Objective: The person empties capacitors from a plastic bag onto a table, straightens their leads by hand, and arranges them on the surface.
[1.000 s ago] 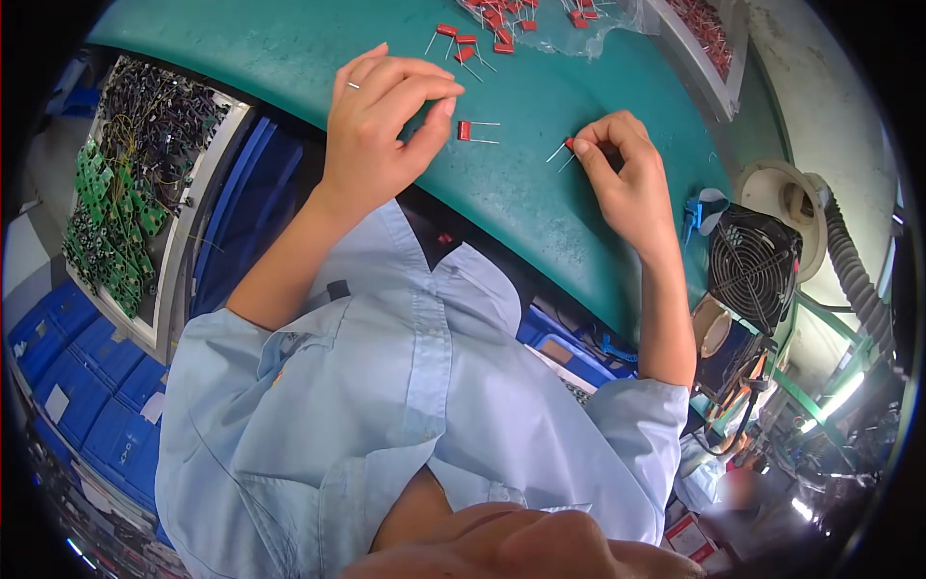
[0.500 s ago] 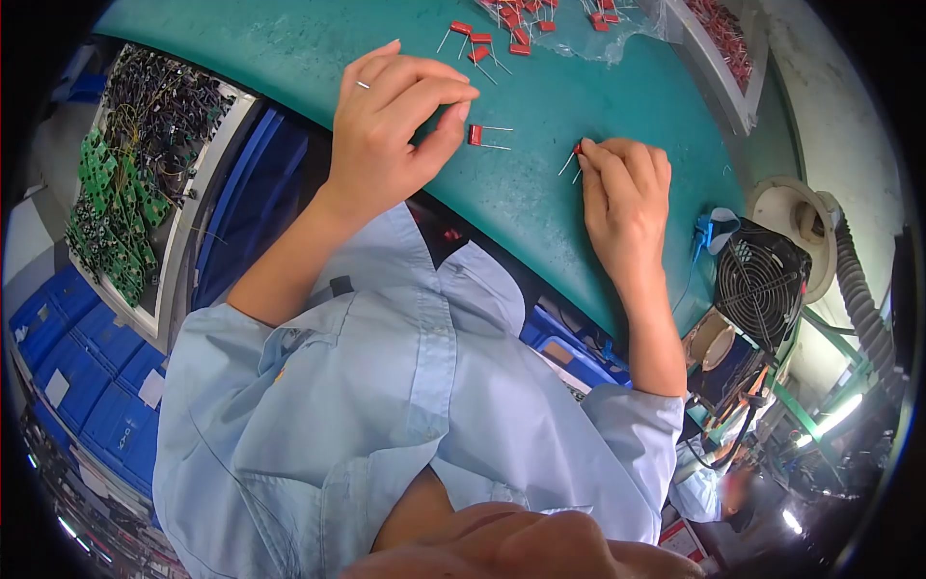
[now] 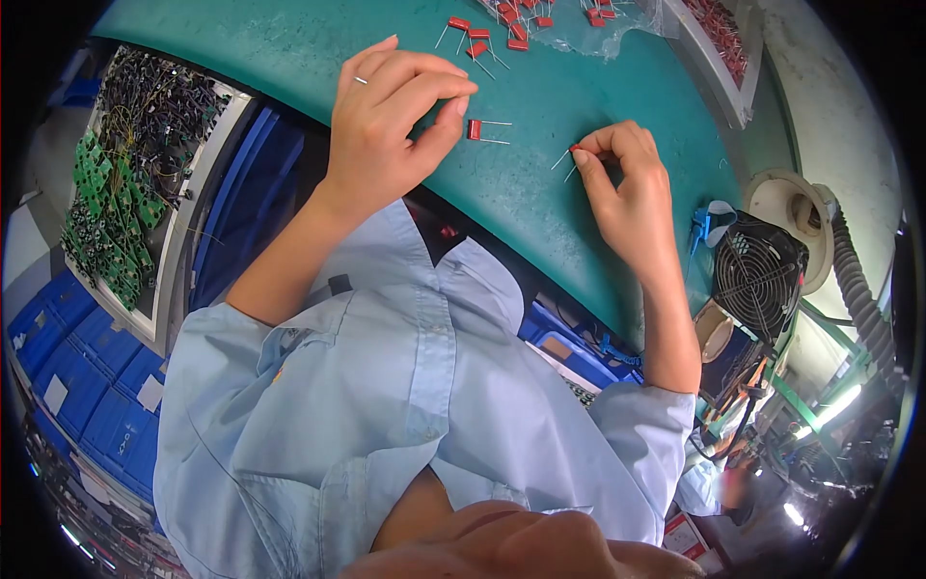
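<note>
My right hand (image 3: 627,183) pinches a red film capacitor (image 3: 577,149) between thumb and index finger, its two thin leads pointing down-left; part of the body is hidden by the fingertips. My left hand (image 3: 391,121) hovers over the table's near edge, thumb and index tips drawn together with nothing visible between them. A ring shows on one finger. Just right of those fingertips, a single red capacitor (image 3: 475,129) lies flat on the green mat (image 3: 540,212), leads to the right. Beyond it lie several loose red capacitors (image 3: 476,49).
A clear plastic bag (image 3: 627,34) with more red capacitors lies at the far side, beside a tray (image 3: 719,43) full of them. A black fan (image 3: 762,275) stands right. A tray of green circuit boards (image 3: 111,207) is at left. A co-worker's sleeve (image 3: 696,487) shows lower right.
My right hand has turned and shifted slightly left with the capacitor, its fingers now more bent. My left hand has hardly moved, and the lone capacitor still lies on the mat.
</note>
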Action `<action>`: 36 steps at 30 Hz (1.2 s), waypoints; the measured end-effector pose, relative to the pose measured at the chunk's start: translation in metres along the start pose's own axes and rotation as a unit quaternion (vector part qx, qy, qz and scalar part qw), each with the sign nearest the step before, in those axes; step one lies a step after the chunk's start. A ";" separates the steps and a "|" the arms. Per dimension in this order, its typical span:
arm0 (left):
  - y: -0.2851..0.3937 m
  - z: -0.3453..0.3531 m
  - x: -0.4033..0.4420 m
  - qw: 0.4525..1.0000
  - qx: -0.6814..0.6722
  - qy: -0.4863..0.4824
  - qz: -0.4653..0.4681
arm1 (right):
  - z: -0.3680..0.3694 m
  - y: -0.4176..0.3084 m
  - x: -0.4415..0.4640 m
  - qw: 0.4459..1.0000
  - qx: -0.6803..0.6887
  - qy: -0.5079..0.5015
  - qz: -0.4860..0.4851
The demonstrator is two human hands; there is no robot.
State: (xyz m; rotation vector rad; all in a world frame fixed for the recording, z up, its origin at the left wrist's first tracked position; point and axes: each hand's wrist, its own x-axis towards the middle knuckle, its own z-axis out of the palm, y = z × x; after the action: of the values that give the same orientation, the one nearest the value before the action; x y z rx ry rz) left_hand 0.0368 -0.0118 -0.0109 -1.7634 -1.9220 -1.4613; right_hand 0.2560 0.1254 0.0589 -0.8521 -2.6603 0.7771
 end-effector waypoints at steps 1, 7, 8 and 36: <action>0.000 0.000 0.000 1.000 0.000 -0.001 0.000 | 0.002 -0.003 -0.001 1.000 -0.019 0.013 -0.013; -0.002 0.000 -0.001 1.000 -0.004 0.002 0.002 | 0.017 -0.005 -0.009 0.988 -0.093 0.080 -0.095; -0.001 0.000 -0.001 1.000 -0.005 0.001 0.001 | 0.018 -0.005 -0.010 0.986 -0.100 0.085 -0.103; -0.002 -0.001 -0.003 0.999 -0.024 0.039 0.002 | 0.009 -0.033 0.048 0.992 0.053 -0.082 -0.080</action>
State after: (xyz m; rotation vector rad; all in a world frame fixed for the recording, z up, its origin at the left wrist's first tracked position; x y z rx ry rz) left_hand 0.0352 -0.0136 -0.0135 -1.7001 -1.8601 -1.5634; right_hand 0.1992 0.1275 0.0729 -0.5639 -2.7572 0.9755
